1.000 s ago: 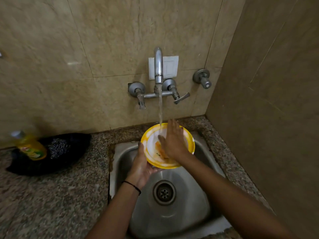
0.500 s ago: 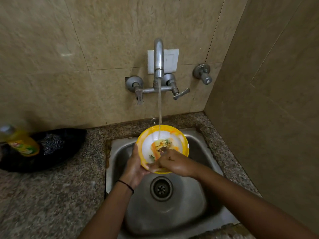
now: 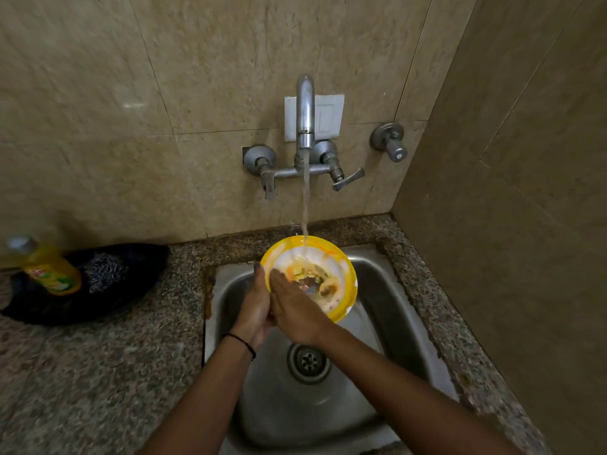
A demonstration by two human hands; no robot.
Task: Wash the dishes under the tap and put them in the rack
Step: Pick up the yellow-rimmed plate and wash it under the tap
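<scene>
A yellow-rimmed plate point(image 3: 341, 274) with a white, printed centre is tilted over the steel sink point(image 3: 381, 290). Water runs from the wall tap point(image 3: 304, 113) onto its upper part. My left hand point(image 3: 254, 303) grips the plate's left edge from behind, a black band on the wrist. The flat palm and fingers of my right hand point(image 3: 292, 307) lie on the plate's lower-left face. No rack is in view.
A yellow dish-soap bottle point(image 3: 49, 267) lies on a black cloth point(image 3: 98, 284) with a steel scrubber point(image 3: 105, 270) on the granite counter point(image 3: 98, 372) at left. The drain point(image 3: 308, 362) sits below my hands. Tiled walls close in behind and at right.
My right hand moved from the plate's centre to its lower rim, then to the lower-left face. The printed centre came into sight. The view shifted slightly upward.
</scene>
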